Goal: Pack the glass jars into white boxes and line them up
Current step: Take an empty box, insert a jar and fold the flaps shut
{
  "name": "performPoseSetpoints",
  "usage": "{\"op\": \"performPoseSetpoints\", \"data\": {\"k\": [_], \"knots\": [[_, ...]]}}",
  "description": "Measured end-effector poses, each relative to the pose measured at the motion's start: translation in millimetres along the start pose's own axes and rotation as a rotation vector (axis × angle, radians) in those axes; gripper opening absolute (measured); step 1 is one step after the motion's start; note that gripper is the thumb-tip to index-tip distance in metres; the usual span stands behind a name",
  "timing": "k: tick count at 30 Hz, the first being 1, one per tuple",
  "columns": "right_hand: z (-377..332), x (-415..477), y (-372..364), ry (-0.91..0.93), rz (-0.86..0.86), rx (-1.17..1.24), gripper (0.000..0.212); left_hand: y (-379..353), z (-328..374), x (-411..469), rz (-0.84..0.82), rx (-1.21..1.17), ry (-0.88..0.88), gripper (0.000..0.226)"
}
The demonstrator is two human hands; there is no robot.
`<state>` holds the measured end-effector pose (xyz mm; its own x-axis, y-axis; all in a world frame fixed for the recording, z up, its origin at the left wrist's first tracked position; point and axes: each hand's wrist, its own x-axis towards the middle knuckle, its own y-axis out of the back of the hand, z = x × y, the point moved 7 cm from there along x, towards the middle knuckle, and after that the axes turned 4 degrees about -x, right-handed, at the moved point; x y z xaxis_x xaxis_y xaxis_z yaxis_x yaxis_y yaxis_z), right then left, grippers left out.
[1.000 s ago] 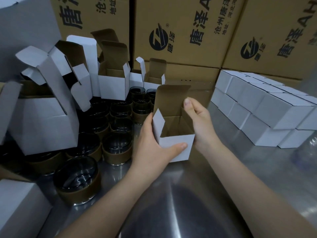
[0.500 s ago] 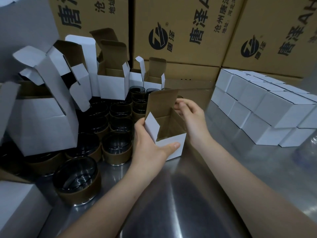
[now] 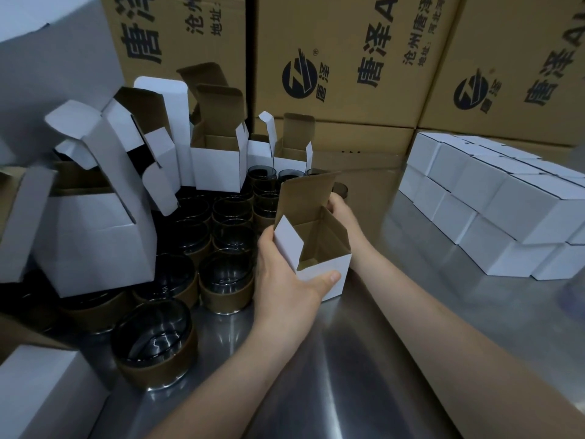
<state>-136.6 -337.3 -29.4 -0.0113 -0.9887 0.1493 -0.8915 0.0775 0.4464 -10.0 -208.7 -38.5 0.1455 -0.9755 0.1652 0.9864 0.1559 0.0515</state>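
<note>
At left over a dozen jars (image 3: pixel 226 280) stand crowded, some hidden; a careless reach may knock them together. The left hand (image 3: pixel 285 282) grips the one open, empty box (image 3: pixel 323 275) on the table (image 3: pixel 348 359) beside them, and the right hand (image 3: pixel 341 213) curls over its far rim. At right, ten or more closed boxes (image 3: pixel 522 213) lie in two layers.

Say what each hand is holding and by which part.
Both hold the open white box: left hand grips its near-left corner, right hand its far-right edge.

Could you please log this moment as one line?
white box: open, empty | left hand: grips near corner | right hand: holds far side | glass jars: unpacked | closed boxes: stacked right
</note>
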Motion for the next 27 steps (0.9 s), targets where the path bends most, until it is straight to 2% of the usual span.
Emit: {"op": "performPoseSetpoints", "data": {"k": [6,11,16,20,24,27], "knots": [[4,-1,6,0.004,0.056,0.006,0.042,-1,0,0,-0.002,0.006,-0.021,0.101],[6,-13,24,-0.033,0.140,0.232,0.060,0,1,1,-0.018,-0.039,-0.022,0.101],[1,-28,47,-0.028,0.173,0.439,0.044,0,4,1,-0.046,-0.050,-0.038,0.109],[-3,-39,53,0.003,0.075,0.645,0.023,1,4,1,-0.056,-0.049,-0.053,0.113],[-5,-45,57,0.003,0.033,0.770,0.033,1,7,-2,-0.054,-0.108,-0.101,0.119],[-7,-45,60,-0.017,0.040,0.868,0.023,0,13,-4,-0.045,-0.115,-0.188,0.107]]}}
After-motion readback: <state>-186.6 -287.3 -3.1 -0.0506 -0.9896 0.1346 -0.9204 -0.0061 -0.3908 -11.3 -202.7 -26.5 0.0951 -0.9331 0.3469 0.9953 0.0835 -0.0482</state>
